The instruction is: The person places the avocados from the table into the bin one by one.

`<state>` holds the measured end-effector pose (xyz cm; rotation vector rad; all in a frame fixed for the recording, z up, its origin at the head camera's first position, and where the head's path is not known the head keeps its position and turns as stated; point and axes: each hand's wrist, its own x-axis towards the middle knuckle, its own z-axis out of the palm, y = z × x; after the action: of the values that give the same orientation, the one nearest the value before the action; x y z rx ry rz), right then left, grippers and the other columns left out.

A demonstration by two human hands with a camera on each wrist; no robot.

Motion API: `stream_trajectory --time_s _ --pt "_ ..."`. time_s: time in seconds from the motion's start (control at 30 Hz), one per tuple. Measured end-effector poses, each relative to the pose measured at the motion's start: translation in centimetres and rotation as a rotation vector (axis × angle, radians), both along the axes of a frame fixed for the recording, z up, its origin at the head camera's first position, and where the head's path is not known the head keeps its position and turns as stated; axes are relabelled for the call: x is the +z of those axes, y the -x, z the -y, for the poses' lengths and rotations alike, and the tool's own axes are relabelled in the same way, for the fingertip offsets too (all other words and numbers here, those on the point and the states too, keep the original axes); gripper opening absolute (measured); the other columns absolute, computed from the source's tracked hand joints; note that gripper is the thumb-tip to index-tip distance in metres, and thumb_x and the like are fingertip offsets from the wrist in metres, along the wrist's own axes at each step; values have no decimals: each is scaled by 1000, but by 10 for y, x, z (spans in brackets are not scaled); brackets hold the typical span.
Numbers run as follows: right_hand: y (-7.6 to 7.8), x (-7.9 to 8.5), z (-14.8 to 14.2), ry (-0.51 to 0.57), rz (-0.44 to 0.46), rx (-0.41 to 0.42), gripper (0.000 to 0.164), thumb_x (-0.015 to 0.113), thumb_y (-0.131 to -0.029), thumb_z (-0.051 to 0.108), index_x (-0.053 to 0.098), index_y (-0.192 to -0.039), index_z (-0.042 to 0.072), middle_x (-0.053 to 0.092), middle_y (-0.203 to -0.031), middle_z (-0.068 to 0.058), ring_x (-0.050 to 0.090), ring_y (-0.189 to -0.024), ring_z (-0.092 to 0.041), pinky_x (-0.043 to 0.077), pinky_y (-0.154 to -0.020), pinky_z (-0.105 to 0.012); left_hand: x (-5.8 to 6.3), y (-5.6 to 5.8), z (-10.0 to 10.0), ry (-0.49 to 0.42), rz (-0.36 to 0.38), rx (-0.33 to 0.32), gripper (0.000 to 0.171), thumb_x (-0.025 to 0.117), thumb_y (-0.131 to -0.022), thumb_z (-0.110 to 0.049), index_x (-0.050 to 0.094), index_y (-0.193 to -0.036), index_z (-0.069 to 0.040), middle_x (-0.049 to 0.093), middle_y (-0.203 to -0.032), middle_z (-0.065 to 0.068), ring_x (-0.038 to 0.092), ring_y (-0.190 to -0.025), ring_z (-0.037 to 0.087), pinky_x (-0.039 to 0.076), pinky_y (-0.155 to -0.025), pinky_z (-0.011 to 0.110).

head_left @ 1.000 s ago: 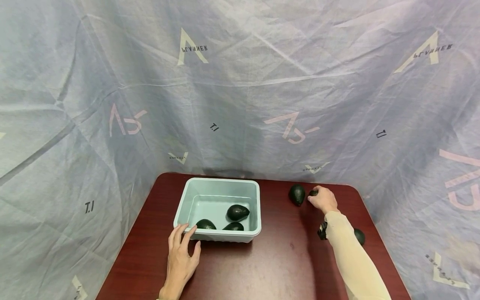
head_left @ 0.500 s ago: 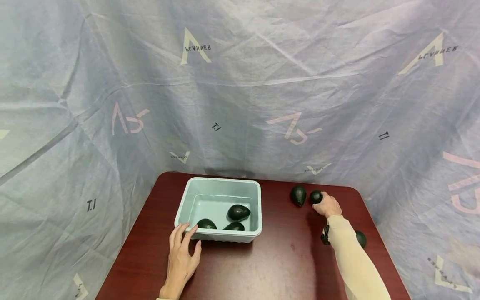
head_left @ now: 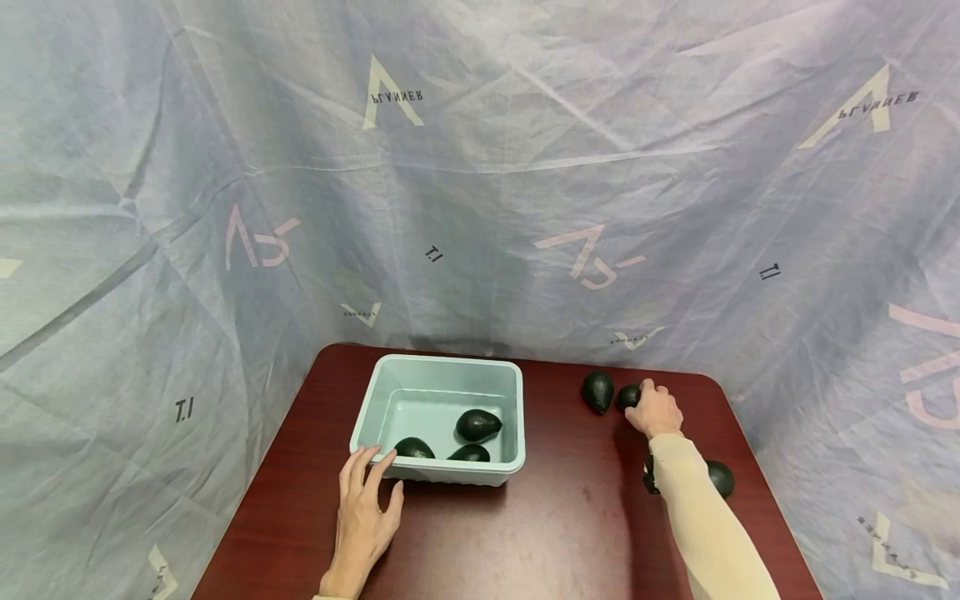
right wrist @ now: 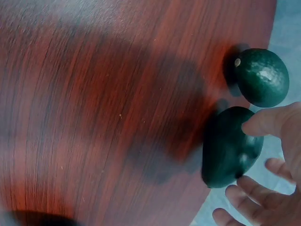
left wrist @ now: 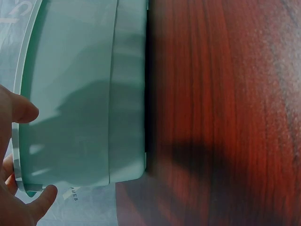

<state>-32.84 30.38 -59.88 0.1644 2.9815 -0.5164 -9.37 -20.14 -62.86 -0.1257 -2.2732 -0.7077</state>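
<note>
In the head view my left hand (head_left: 363,518) rests its spread fingertips on the front-left rim of a pale green plastic tub (head_left: 446,468). The left wrist view has the thumb (left wrist: 23,111) over the tub's outer wall and fingers at the rim. Three dark green avocados lie in the tub, one avocado (head_left: 478,425) farther back than the others. At the far right of the table, my right hand (head_left: 656,411) holds another avocado (right wrist: 225,148), thumb on its near end and fingertips at its far side. A second loose avocado (right wrist: 264,79) lies beside it.
One more avocado (head_left: 721,479) lies near the table's right edge, partly behind my right sleeve (head_left: 708,525). The dark red table (head_left: 547,533) has rounded corners at the back. Hanging grey printed sheets (head_left: 480,208) enclose its back and sides.
My right hand drew back a little from the avocado, baring most of it, then came over its right part again. The avocado shifted slightly toward me. My left hand and the tub stayed put.
</note>
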Motion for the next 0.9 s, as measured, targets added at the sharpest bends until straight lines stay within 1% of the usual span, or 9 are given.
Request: stream_trajectory --time_s 0.1,0.17,0.3,0.43,0.57,0.67,0.73,0.8,0.9 --pt "0 0 1 -25 9 -6 73 67 -90 21 40 -153 -3 44 -142 -44 48 -128 -62 48 -98 -73 0 0 0 -2 3 2 57 84 -78 0 72 -133 -11 63 -139 20 47 -139 47 41 -103 39" --pt "0 0 1 -31 8 -13 73 67 -89 21 40 -153 -4 42 -140 -46 45 -128 -63 47 -97 -74 0 0 1 -2 2 3 58 84 -78 0 72 -134 -11 63 -139 21 47 -139 46 42 -101 41" --pt "0 -1 2 -25 -15 -13 61 68 -89 21 49 -140 -8 36 -145 -44 41 -131 -63 46 -97 -74 0 0 1 -1 -7 2 58 84 -78 0 72 -133 -10 63 -138 21 47 -139 46 41 -102 41" --pt "-1 -2 2 -1 -26 3 53 69 -90 22 51 -130 -8 47 -143 -39 51 -126 -60 49 -95 -71 0 0 1 -1 -4 3 57 84 -78 0 72 -133 -10 63 -138 20 48 -139 46 40 -103 39" --pt "-3 -6 1 10 -4 -1 66 71 -91 23 42 -141 -9 51 -137 -40 58 -121 -59 51 -95 -70 0 -1 1 7 8 9 57 84 -78 0 72 -132 -9 63 -139 21 47 -139 46 41 -101 41" --pt "-3 -10 0 13 10 -6 75 72 -93 25 37 -152 -7 41 -147 -44 51 -128 -62 49 -99 -73 -1 -2 0 6 17 15 56 84 -78 -1 72 -133 -10 63 -140 19 47 -140 45 42 -100 41" --pt "-3 -12 1 12 0 -3 75 72 -95 28 38 -153 -6 36 -151 -44 47 -132 -63 48 -100 -74 -1 -2 0 4 19 16 57 84 -78 -1 72 -133 -11 62 -140 19 47 -140 46 43 -100 41" --pt "-3 -12 1 9 -21 3 70 71 -97 31 43 -148 -7 37 -152 -42 47 -131 -63 49 -99 -74 -1 -2 0 4 17 15 57 84 -79 -1 72 -133 -11 62 -140 19 47 -140 46 43 -100 41" --pt "-2 -11 4 8 -65 21 58 73 -96 33 51 -131 -7 50 -141 -39 56 -121 -61 52 -93 -72 -1 -1 1 2 6 9 57 84 -78 0 72 -133 -10 63 -139 20 47 -139 47 42 -101 42"
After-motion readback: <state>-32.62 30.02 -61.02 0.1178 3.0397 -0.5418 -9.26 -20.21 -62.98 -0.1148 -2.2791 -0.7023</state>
